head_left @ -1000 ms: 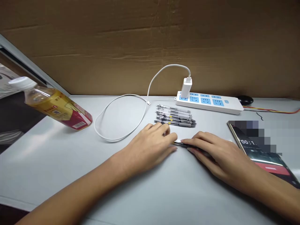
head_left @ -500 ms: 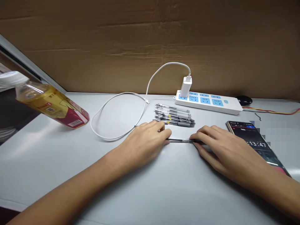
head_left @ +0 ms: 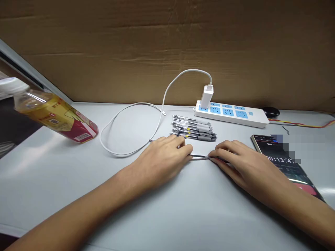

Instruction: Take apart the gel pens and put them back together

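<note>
A thin black pen refill (head_left: 199, 156) stretches level between my two hands, just above the table. My left hand (head_left: 163, 157) pinches its left end between thumb and fingers, which hide that end. At the other end, my right hand (head_left: 238, 160) is closed with thumb and fingertips around the rod. A darker stretch of it shows under the right fingers, but I cannot tell whether it is a separate pen part. Just behind the hands lies a row of several clear-barrelled pens (head_left: 193, 127) with grey grips, side by side.
A white power strip (head_left: 256, 118) with a plugged-in charger (head_left: 207, 97) stands at the back, its white cable (head_left: 115, 154) looping left. A drink bottle (head_left: 60, 116) is at left. A phone (head_left: 284, 167) lies by my right hand. Cardboard (head_left: 131, 52) walls the back.
My right hand has shifted slightly left, and the exposed length between the hands is shorter. My left hand stays almost in place. The view has shifted slightly.
</note>
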